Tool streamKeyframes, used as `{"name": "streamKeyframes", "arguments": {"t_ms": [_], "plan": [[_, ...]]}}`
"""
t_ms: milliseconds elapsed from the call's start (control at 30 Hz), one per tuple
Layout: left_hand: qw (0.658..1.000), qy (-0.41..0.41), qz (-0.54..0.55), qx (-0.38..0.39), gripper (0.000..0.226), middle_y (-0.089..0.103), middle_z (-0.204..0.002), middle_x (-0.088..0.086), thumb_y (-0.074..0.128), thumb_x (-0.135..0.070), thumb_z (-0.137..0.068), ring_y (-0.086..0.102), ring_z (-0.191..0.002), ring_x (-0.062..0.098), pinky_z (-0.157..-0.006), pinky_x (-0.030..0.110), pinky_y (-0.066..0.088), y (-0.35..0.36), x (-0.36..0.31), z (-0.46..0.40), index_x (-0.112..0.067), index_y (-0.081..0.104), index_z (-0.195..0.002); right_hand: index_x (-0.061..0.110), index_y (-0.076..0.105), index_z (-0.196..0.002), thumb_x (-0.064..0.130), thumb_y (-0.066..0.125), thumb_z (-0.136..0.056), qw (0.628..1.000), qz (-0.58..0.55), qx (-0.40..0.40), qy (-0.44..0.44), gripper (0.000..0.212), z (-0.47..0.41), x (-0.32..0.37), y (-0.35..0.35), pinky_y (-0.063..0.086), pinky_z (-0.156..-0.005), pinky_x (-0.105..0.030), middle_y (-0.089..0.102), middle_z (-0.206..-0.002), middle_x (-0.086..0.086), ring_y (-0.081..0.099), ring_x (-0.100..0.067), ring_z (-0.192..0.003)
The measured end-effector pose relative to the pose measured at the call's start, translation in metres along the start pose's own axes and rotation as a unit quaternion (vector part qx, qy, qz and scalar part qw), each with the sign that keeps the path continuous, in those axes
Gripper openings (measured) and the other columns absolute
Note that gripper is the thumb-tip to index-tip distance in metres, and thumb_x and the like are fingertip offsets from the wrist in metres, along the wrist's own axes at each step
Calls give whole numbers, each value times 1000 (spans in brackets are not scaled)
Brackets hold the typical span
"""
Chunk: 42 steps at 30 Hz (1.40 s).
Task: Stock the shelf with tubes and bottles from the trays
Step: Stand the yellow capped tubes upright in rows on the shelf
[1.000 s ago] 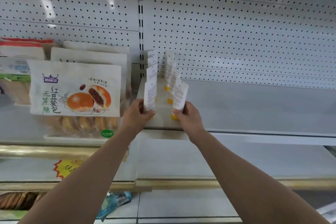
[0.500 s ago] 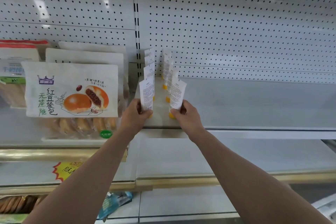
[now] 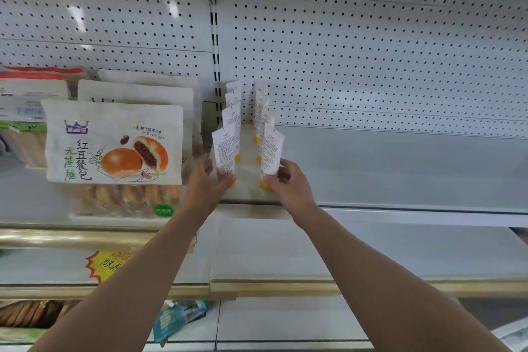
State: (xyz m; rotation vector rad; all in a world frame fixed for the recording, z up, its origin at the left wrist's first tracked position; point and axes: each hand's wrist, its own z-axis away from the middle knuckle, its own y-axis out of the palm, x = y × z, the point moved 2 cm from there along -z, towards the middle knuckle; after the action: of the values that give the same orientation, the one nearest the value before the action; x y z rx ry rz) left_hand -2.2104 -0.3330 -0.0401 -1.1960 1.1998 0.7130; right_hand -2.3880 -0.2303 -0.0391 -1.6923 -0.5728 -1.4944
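Two rows of white tubes with yellow caps stand cap-down at the left end of the grey shelf (image 3: 400, 174). My left hand (image 3: 204, 183) pinches the front tube of the left row (image 3: 224, 151) near its cap. My right hand (image 3: 287, 183) grips the front tube of the right row (image 3: 273, 153) the same way. Both front tubes stand upright close to the shelf's front edge. Behind them, the left row (image 3: 232, 120) and the right row (image 3: 261, 107) run back to the pegboard wall. No trays or bottles are in view.
Bags of red-bean buns (image 3: 114, 146) fill the neighbouring bay on the left, close to my left hand. A white pegboard (image 3: 371, 51) backs the shelf. Lower shelves with gold rails (image 3: 285, 284) hold a yellow price tag (image 3: 107, 263) and a blue packet (image 3: 177, 320).
Both hands stay on the front tubes; the two tubes stand slightly more upright. The view has shifted a little to the left.
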Motion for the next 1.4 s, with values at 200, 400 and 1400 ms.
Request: {"name": "streamKeyframes", "arguments": {"t_ms": [200, 400, 1400], "plan": [[967, -62, 116, -219, 59, 59, -121, 1, 79, -33, -82, 60, -105, 14, -94, 36, 52, 19, -3, 50, -14, 47, -128, 21, 51, -140, 21, 74, -88, 998, -54, -13, 20, 57, 17, -7, -39, 47, -88, -19, 61, -128, 4, 59, -10, -118], [961, -117, 172, -184, 30, 63, -98, -1, 71, -36, -87, 62, -87, 16, -88, 36, 51, 103, -33, 104, -18, 57, -108, 19, 62, -127, 16, 73, -87, 992, -107, -63, 34, 42, 43, -27, -120, 47, -97, -26, 66, -118, 2, 63, -12, -111], [847, -304, 54, 432, 25, 61, -111, 7, 72, -36, -89, 60, -99, 20, -94, 39, 55, 628, -118, 357, -18, 64, -104, 20, 55, -134, 43, 64, -90, 807, -228, -412, 356, 50, 245, -293, -594, 51, -95, -44, 59, -131, -6, 58, -27, -111]]}}
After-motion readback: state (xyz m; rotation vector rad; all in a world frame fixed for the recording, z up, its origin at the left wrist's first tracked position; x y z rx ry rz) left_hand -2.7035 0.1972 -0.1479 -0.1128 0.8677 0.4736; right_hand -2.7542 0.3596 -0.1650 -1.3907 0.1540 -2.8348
